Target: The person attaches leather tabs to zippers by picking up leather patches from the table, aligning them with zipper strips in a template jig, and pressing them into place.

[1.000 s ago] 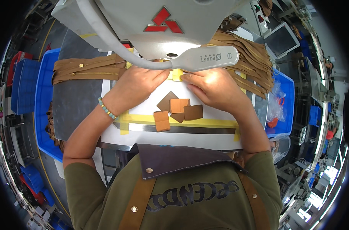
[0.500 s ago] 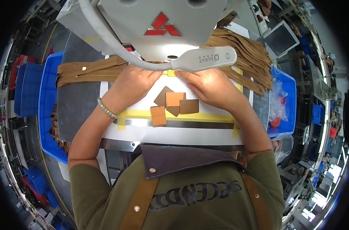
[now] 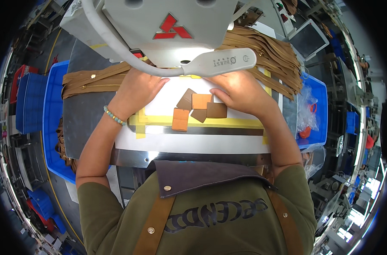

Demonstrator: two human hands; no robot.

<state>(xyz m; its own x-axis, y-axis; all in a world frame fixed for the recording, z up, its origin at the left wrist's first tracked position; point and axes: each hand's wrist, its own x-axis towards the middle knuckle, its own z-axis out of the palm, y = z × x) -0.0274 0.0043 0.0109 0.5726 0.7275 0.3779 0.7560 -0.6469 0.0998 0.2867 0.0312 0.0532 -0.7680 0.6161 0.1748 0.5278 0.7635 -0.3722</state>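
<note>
My left hand (image 3: 136,90) lies at the left of a white work sheet (image 3: 159,141) with yellow tape, beside a brown zipper bundle (image 3: 87,80). Its fingertips go under the grey machine head (image 3: 168,12) and curved cable. My right hand (image 3: 242,93) is on the right, fingertips hidden beneath the grey control handle (image 3: 221,59), near a small yellow piece (image 3: 193,77). Whether either hand grips anything cannot be seen. Between and below my hands lie several small square pieces, some orange (image 3: 180,119) and some brown (image 3: 217,110).
Many brown zippers (image 3: 278,55) hang across the right side of the metal table (image 3: 78,114). Blue bins stand at the left (image 3: 53,144) and right (image 3: 319,127), the right one holding clear plastic and red items. A screen (image 3: 308,39) is at the back right.
My left hand has shifted left, its thumb now farther from the yellow piece. My right fingers have slid farther under the handle. The view has shifted slightly, moving the square pieces higher in frame.
</note>
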